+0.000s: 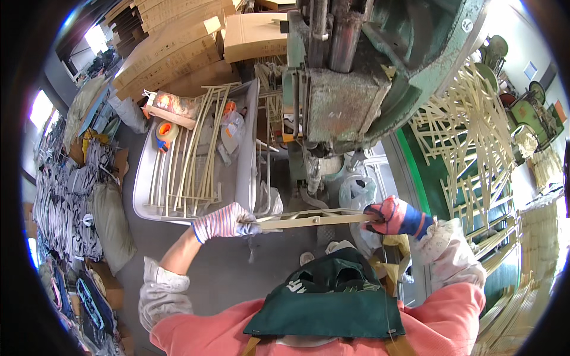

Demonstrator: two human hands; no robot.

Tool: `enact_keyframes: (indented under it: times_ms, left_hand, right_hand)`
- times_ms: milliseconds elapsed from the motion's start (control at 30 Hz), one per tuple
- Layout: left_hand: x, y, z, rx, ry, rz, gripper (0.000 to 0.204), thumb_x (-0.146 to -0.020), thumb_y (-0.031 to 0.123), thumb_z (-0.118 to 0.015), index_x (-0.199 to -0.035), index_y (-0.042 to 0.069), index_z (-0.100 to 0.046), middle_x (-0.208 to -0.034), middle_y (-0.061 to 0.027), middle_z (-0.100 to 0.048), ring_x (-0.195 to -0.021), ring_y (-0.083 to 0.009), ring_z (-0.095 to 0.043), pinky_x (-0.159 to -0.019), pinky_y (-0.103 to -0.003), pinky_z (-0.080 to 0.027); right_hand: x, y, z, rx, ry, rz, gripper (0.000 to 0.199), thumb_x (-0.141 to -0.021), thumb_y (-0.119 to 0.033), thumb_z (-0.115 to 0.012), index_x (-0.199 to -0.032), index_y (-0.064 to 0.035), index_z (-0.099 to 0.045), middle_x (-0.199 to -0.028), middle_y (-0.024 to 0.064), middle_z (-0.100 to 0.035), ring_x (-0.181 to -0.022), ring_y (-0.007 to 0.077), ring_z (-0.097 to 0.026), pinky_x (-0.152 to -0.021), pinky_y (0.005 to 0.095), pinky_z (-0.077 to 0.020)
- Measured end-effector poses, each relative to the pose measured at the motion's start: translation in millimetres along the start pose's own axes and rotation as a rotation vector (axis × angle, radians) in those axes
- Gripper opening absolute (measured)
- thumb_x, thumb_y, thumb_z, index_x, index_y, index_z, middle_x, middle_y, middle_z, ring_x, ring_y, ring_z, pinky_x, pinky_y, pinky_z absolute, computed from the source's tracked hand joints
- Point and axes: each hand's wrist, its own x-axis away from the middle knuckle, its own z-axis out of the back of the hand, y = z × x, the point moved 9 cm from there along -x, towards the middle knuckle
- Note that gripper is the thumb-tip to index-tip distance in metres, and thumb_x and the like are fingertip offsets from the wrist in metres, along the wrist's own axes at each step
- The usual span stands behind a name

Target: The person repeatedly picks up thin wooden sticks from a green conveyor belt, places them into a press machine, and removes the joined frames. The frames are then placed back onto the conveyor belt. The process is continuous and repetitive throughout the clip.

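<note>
Below the green press machine (368, 65), the person holds a long pale slat (314, 221) level between both gloved hands, just under the machine's grey block. Left hand (224, 222), in a striped glove, has its fingers closed around the slat's near end; right hand (395, 216), in a red and blue glove, is closed on the far end. Keeping the slat flat and square to the press looks like the main thing, with both grips firm and the fingertips held well out toward the ends, away from the block above.

Left of the press sits a grey tray (142, 178) of more slats (190, 160), its rim close to the left hand. Right of the press, heaps of cut strips (475, 136) crowd in. Open room lies mostly toward the person's green apron (326, 302), below the press.
</note>
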Motion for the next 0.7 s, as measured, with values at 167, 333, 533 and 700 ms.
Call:
enact_keyframes:
  times_ms: [167,333,533,700]
  left_hand:
    - [0.2,34.3,2.4,0.072,-0.033,-0.029,0.038,-0.078,0.034,-0.073,-0.082,-0.003,-0.065,-0.055,-0.0021,-0.045,-0.058,-0.0066,-0.038,-0.052,-0.030,-0.037]
    - [-23.9,65.2,-31.7,-0.088,0.060,-0.084,0.037,-0.086,0.036,-0.061,-0.090,-0.001,-0.064,-0.061,-0.0145,-0.055,-0.053,-0.0182,-0.046,-0.055,-0.033,-0.041]
    - [-110.9,186.6,-134.7,0.242,0.327,-0.547,0.039,-0.090,0.034,-0.055,-0.112,0.002,-0.051,-0.082,-0.0087,-0.059,-0.078,-0.0201,-0.055,-0.072,-0.035,-0.043]
    - [-180.6,244.0,-153.0,-0.244,0.586,-0.715,0.095,-0.060,0.043,-0.079,-0.132,0.002,-0.034,-0.120,-0.0173,-0.048,-0.113,-0.0379,-0.043,-0.100,-0.047,-0.029]
  right_hand:
    - [7.1,2.5,26.1,0.002,-0.028,-0.054,0.023,-0.073,-0.027,-0.071,-0.086,-0.0088,-0.065,-0.057,0.0122,-0.054,-0.053,0.0311,-0.055,-0.049,0.0358,-0.0426]
    - [50.4,27.3,44.4,-0.036,0.288,-0.251,0.014,-0.074,-0.018,-0.070,-0.082,-0.0081,-0.065,-0.060,0.0128,-0.058,-0.053,0.0300,-0.056,-0.051,0.0331,-0.0443]
    - [144.3,60.6,74.7,-0.251,0.733,-0.626,0.025,-0.077,-0.022,-0.072,-0.075,0.0014,-0.064,-0.054,0.0056,-0.054,-0.055,0.0065,-0.039,-0.050,0.0270,-0.0388]
    - [273.2,22.9,133.0,-0.495,0.840,-0.652,0.034,-0.087,-0.028,-0.063,-0.066,-0.0009,-0.063,-0.052,-0.0031,-0.051,-0.047,0.0028,-0.043,-0.043,0.0211,-0.0315]
